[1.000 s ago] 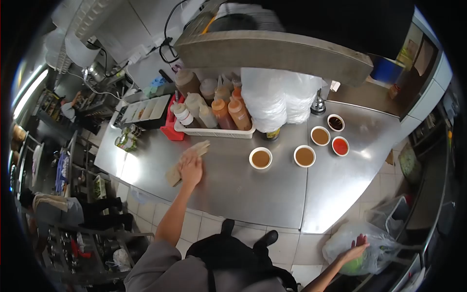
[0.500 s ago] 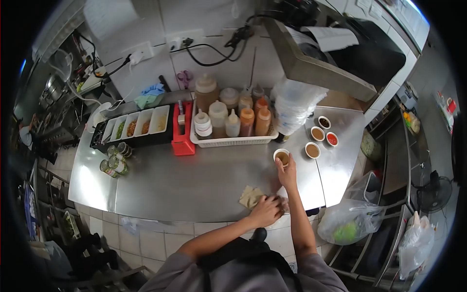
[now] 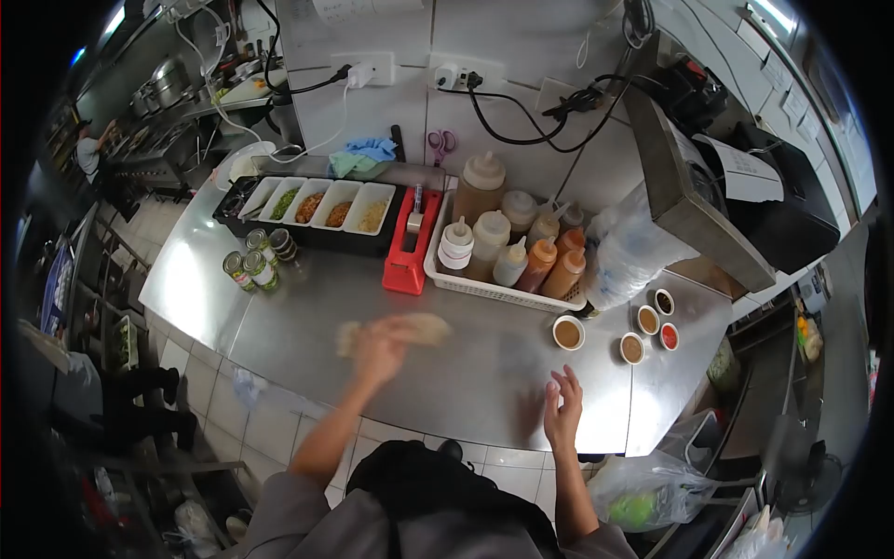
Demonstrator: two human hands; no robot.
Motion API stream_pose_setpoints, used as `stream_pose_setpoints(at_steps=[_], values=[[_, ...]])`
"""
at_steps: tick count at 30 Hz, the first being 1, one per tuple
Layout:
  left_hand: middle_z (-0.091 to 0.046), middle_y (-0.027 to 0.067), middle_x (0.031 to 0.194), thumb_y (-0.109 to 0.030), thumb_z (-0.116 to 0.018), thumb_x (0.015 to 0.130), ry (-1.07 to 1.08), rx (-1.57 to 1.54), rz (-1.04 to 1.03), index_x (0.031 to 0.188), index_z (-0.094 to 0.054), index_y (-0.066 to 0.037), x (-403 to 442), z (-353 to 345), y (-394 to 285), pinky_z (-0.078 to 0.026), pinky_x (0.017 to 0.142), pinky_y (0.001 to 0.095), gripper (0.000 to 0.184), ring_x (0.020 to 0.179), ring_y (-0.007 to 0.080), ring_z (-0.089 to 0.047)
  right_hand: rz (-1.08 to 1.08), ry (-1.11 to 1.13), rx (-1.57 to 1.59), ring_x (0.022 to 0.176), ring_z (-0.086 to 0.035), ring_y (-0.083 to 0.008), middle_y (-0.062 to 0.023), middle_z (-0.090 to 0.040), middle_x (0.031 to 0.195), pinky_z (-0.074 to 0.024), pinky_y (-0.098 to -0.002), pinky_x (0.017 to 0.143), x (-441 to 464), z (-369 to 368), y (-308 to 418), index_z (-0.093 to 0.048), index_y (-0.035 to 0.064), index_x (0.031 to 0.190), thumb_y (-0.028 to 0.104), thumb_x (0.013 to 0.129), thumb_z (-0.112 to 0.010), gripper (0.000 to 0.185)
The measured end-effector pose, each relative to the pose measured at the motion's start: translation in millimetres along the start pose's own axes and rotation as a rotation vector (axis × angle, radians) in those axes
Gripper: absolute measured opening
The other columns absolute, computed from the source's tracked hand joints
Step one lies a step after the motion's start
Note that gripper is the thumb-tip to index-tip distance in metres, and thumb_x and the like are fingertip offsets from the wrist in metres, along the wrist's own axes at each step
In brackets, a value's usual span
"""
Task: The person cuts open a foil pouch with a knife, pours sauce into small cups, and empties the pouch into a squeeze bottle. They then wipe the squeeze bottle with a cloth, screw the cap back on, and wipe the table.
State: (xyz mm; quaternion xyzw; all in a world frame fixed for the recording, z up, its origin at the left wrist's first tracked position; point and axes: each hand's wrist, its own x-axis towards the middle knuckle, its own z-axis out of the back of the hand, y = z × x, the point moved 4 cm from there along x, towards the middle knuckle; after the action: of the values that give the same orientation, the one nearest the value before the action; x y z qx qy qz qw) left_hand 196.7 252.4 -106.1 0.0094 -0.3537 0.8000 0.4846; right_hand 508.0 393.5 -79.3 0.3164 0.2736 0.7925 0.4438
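Observation:
My left hand [image 3: 380, 352] is blurred by motion over the middle of the steel counter, closed on a beige cloth [image 3: 430, 329] that shows on both sides of the fingers. My right hand [image 3: 563, 410] hovers near the counter's front edge at the right, fingers apart and holding nothing. Just beyond it stands a small white cup of brown sauce [image 3: 568, 333], not touched by the hand. Further right is a group of several similar small cups, among them a cup of red sauce [image 3: 670, 336] and a cup of dark sauce [image 3: 664, 301].
A white basket [image 3: 503, 294] of squeeze bottles sits against the wall, beside a red tape dispenser [image 3: 403, 265]. Left of these are a black topping tray [image 3: 317, 240] and several small cans [image 3: 251, 264]. A metal shelf [image 3: 708, 224] overhangs the right back. Another person [image 3: 88, 154] stands far left.
My right hand has let go of the sauce cup and drawn back toward me. My left hand has taken the cloth and moved left with it. The camera view has shifted.

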Motion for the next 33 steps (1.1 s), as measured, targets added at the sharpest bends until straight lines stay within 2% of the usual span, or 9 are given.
stream_pose_setpoints(at_steps=[3,6,9,11,13,16,20,24,33], values=[[-0.051,0.0094,0.117,-0.014,-0.051,0.079,-0.241,0.172,0.447,0.099,-0.062,-0.010,0,44,96,-0.033,0.091,0.0432,0.023,0.109,0.0294,-0.043,0.035,0.054,0.065,0.108,-0.045,-0.0329,-0.0173,-0.046,0.123,-0.0367,-0.0387,0.091,-4,-7,16,-0.058,0.0019,0.104,0.020,0.087,-0.050,0.026],[-0.038,0.0151,0.129,-0.021,-0.051,0.081,-0.290,0.300,0.557,0.114,-0.054,-0.009,8,34,95,-0.029,0.093,0.0489,0.036,0.117,0.0332,-0.035,0.154,0.035,0.071,0.104,-0.046,-0.0341,-0.0180,-0.047,0.121,-0.0380,-0.0391,0.088,13,-29,29,-0.058,0.0020,0.103,0.016,0.083,-0.056,0.025],[-0.022,0.0185,0.139,-0.027,-0.053,0.081,-0.139,0.274,0.561,0.127,-0.041,-0.010,17,9,57,-0.022,0.095,0.0545,0.051,0.125,0.0373,-0.023,0.446,-0.077,-0.002,0.103,-0.046,-0.0355,-0.0173,-0.048,0.119,-0.0385,-0.0404,0.086,70,-34,100,-0.055,0.0035,0.107,0.011,0.077,-0.061,0.032],[-0.012,0.0191,0.143,-0.030,-0.056,0.079,-0.146,0.303,0.391,0.133,-0.032,-0.012,23,-3,33,-0.016,0.097,0.0569,0.062,0.130,0.0390,-0.013,0.527,-0.235,-0.109,0.104,-0.045,-0.0347,-0.0150,-0.048,0.118,-0.0381,-0.0421,0.086,125,-40,151,-0.053,0.0052,0.107,0.014,0.074,-0.064,0.036],[-0.009,0.0200,0.144,-0.028,-0.059,0.077,-0.113,0.148,0.162,0.134,-0.029,-0.012,33,-8,6,-0.015,0.097,0.0577,0.066,0.132,0.0395,-0.008,0.517,-0.206,-0.322,0.104,-0.048,-0.0336,-0.0126,-0.049,0.117,-0.0382,-0.0421,0.087,180,-62,169,-0.054,0.0061,0.107,0.023,0.067,-0.071,0.047],[-0.022,0.0183,0.137,-0.024,-0.067,0.073,-0.153,-0.066,0.033,0.135,-0.026,-0.013,61,-4,-35,-0.018,0.096,0.0553,0.075,0.128,0.0367,-0.019,0.292,0.161,-0.529,0.102,-0.051,-0.0323,-0.0128,-0.048,0.116,-0.0413,-0.0408,0.086,236,-95,164,-0.055,0.0062,0.106,0.032,0.056,-0.076,0.060],[-0.039,0.0167,0.120,-0.025,-0.073,0.066,-0.295,-0.121,-0.047,0.130,-0.030,-0.006,120,18,-61,-0.025,0.090,0.0481,0.080,0.119,0.0324,-0.032,0.238,0.225,-0.556,0.097,-0.053,-0.0308,-0.0139,-0.048,0.108,-0.0451,-0.0391,0.080,242,-99,168,-0.057,0.0039,0.098,0.032,0.051,-0.078,0.059],[-0.053,0.0147,0.106,-0.025,-0.075,0.065,-0.154,-0.304,-0.051,0.125,-0.034,-0.004,156,-2,-49,-0.029,0.084,0.0414,0.076,0.104,0.0280,-0.049,0.211,0.250,-0.406,0.098,-0.053,-0.0309,-0.0151,-0.050,0.107,-0.0446,-0.0383,0.080,239,-102,165,-0.056,0.0031,0.099,0.030,0.053,-0.076,0.057],[-0.054,0.0143,0.106,-0.020,-0.072,0.068,-0.150,-0.308,-0.070,0.117,-0.038,-0.002,156,-19,-43,-0.032,0.082,0.0421,0.062,0.102,0.0273,-0.051,0.130,0.295,-0.440,0.099,-0.053,-0.0336,-0.0168,-0.057,0.102,-0.0442,-0.0401,0.082,233,-98,167,-0.048,0.0064,0.108,0.028,0.055,-0.073,0.062]])
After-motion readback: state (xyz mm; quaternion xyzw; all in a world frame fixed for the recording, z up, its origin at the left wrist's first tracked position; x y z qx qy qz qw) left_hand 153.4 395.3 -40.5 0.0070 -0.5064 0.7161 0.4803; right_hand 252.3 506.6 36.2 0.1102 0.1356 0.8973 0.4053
